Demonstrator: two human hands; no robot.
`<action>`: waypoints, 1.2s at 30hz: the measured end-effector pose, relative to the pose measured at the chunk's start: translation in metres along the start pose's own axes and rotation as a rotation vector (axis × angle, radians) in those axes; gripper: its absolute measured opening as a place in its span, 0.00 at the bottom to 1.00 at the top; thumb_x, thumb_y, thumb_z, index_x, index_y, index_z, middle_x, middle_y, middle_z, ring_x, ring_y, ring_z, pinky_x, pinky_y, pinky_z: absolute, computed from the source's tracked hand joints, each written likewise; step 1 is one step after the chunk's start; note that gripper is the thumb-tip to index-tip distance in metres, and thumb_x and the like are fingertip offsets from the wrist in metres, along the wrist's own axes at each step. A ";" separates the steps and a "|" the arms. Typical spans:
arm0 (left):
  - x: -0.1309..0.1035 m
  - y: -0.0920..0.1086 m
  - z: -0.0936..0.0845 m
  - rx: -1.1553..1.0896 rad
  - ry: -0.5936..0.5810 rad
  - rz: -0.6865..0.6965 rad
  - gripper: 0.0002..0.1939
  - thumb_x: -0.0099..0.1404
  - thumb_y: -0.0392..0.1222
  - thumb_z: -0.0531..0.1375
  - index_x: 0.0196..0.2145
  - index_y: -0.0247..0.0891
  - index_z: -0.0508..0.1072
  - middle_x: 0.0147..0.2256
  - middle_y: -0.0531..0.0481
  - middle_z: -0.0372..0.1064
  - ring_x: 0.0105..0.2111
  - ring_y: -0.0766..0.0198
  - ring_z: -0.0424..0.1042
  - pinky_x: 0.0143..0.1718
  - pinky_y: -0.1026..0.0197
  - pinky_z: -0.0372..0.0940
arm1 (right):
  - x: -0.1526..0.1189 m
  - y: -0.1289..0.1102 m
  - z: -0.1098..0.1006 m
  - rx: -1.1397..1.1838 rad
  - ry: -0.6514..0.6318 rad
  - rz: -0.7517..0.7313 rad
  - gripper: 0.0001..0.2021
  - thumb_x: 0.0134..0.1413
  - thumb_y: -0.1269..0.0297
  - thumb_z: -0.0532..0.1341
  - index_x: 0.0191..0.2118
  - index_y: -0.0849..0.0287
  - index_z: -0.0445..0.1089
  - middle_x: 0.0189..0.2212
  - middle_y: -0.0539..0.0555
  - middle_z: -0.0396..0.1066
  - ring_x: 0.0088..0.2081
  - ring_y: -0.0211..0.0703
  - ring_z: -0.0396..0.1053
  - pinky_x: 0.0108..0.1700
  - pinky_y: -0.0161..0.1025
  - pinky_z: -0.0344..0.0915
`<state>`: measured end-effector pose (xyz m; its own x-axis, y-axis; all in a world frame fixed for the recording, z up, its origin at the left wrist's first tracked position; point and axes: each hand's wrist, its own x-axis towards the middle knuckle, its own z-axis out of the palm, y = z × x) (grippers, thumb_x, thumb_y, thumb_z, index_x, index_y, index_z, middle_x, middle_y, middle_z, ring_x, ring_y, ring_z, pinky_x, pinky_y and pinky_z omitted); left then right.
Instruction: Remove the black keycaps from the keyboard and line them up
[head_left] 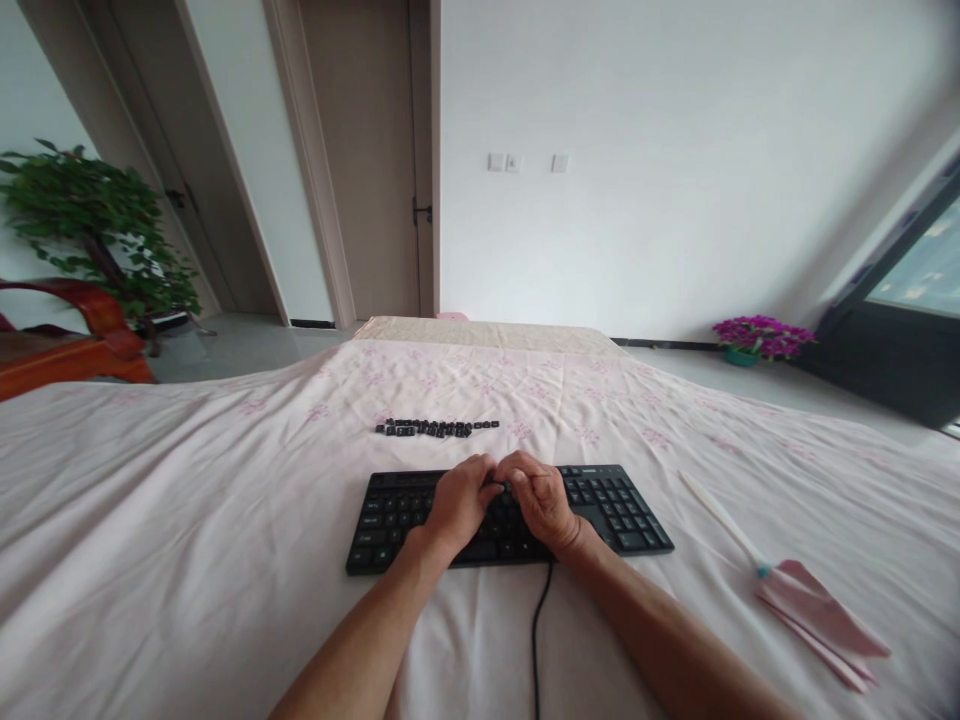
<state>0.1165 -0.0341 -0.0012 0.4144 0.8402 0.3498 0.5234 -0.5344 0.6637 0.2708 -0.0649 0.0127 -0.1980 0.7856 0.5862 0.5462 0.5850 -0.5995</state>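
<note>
A black computer keyboard (390, 520) lies flat on the cloth in front of me, its cable (535, 630) running toward me. Over its upper middle, my left hand (463, 502) is closed, thumb and fingers pinched together. My right hand (538, 495) meets it there, its fingers curled inward and also closed. Something small and dark shows between the fingertips, too hidden to name. Several loose black keycaps (439, 428) lie in uneven rows just beyond the keyboard.
A pale pink flowered cloth (225, 520) covers the surface. On the right lies a white stick (724, 520) with a folded pink cloth (821, 615) at its end. Farther off are a wooden armchair (112, 330), a leafy plant (82, 210) and potted purple flowers (765, 338).
</note>
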 end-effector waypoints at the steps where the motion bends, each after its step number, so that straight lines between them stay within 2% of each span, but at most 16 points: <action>1: 0.000 -0.001 0.000 -0.048 0.012 -0.028 0.06 0.59 0.38 0.61 0.36 0.42 0.69 0.33 0.54 0.71 0.34 0.63 0.70 0.36 0.64 0.61 | 0.001 -0.002 -0.002 -0.053 0.012 -0.049 0.18 0.65 0.60 0.45 0.31 0.57 0.68 0.30 0.54 0.71 0.32 0.40 0.67 0.40 0.38 0.64; 4: 0.002 -0.007 0.002 -0.214 0.067 -0.132 0.21 0.55 0.33 0.62 0.47 0.45 0.67 0.33 0.56 0.72 0.33 0.66 0.72 0.37 0.64 0.64 | 0.010 -0.009 -0.011 -0.249 0.088 -0.149 0.15 0.64 0.64 0.47 0.32 0.57 0.69 0.29 0.54 0.71 0.35 0.43 0.66 0.43 0.41 0.62; 6: 0.003 -0.011 0.003 -0.315 0.114 -0.188 0.27 0.53 0.31 0.62 0.51 0.44 0.65 0.32 0.56 0.72 0.32 0.66 0.72 0.37 0.64 0.65 | 0.020 -0.014 -0.017 -0.333 0.097 -0.142 0.13 0.63 0.67 0.49 0.37 0.58 0.70 0.30 0.54 0.71 0.37 0.44 0.66 0.44 0.41 0.62; 9: 0.005 -0.018 0.004 -0.441 0.203 -0.230 0.30 0.52 0.30 0.63 0.52 0.42 0.64 0.33 0.54 0.71 0.32 0.67 0.72 0.37 0.64 0.66 | 0.033 -0.015 -0.022 -0.360 -0.016 -0.045 0.13 0.62 0.70 0.49 0.45 0.58 0.69 0.32 0.54 0.72 0.37 0.41 0.68 0.41 0.37 0.63; 13: 0.006 -0.021 0.003 -0.527 0.286 -0.259 0.32 0.52 0.31 0.64 0.54 0.42 0.62 0.37 0.51 0.69 0.31 0.68 0.72 0.35 0.64 0.67 | 0.038 -0.007 -0.015 -0.407 -0.251 0.089 0.11 0.61 0.64 0.54 0.40 0.53 0.73 0.36 0.51 0.74 0.37 0.40 0.71 0.39 0.34 0.62; 15: 0.006 -0.020 0.003 -0.546 0.296 -0.267 0.33 0.52 0.32 0.64 0.55 0.42 0.61 0.39 0.49 0.68 0.30 0.68 0.73 0.34 0.64 0.68 | 0.037 -0.003 -0.010 -0.428 -0.305 0.119 0.09 0.59 0.61 0.56 0.38 0.51 0.75 0.36 0.49 0.75 0.39 0.41 0.71 0.40 0.34 0.61; 21: 0.008 -0.016 0.002 -0.507 0.340 -0.292 0.31 0.53 0.28 0.61 0.54 0.39 0.61 0.42 0.47 0.67 0.30 0.69 0.72 0.34 0.64 0.67 | 0.050 0.014 -0.003 -0.450 -0.297 0.243 0.10 0.57 0.58 0.57 0.37 0.52 0.76 0.34 0.50 0.76 0.37 0.42 0.71 0.36 0.33 0.58; 24: 0.008 -0.019 0.005 -0.371 0.370 -0.263 0.23 0.55 0.27 0.57 0.49 0.37 0.66 0.40 0.47 0.68 0.30 0.70 0.71 0.36 0.64 0.67 | 0.069 0.029 0.002 -0.532 -0.259 0.390 0.12 0.57 0.57 0.56 0.36 0.54 0.76 0.30 0.51 0.76 0.33 0.41 0.71 0.31 0.33 0.55; 26: 0.008 -0.021 0.006 -0.283 0.337 -0.209 0.17 0.55 0.26 0.56 0.42 0.37 0.70 0.38 0.48 0.69 0.32 0.68 0.71 0.39 0.63 0.66 | 0.080 0.040 0.008 -0.593 -0.270 0.451 0.11 0.56 0.58 0.57 0.37 0.54 0.76 0.31 0.51 0.76 0.34 0.41 0.70 0.30 0.33 0.54; 30: 0.008 -0.022 0.006 -0.169 0.251 -0.117 0.13 0.55 0.24 0.54 0.32 0.37 0.74 0.34 0.49 0.70 0.35 0.65 0.70 0.40 0.62 0.65 | 0.095 0.054 0.022 -0.655 -0.319 0.470 0.11 0.56 0.59 0.57 0.36 0.54 0.76 0.32 0.52 0.76 0.36 0.42 0.70 0.30 0.34 0.53; 36: 0.006 -0.017 0.003 -0.121 0.223 -0.093 0.14 0.53 0.22 0.53 0.28 0.37 0.74 0.32 0.50 0.69 0.35 0.66 0.69 0.42 0.62 0.63 | 0.100 0.064 0.034 -0.668 -0.347 0.451 0.10 0.55 0.60 0.57 0.37 0.53 0.76 0.35 0.53 0.76 0.38 0.44 0.71 0.33 0.34 0.55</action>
<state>0.1129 -0.0205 -0.0124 0.1876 0.8920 0.4114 0.4530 -0.4502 0.7695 0.2579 0.0578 0.0148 -0.0256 0.9940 0.1061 0.9729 0.0491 -0.2260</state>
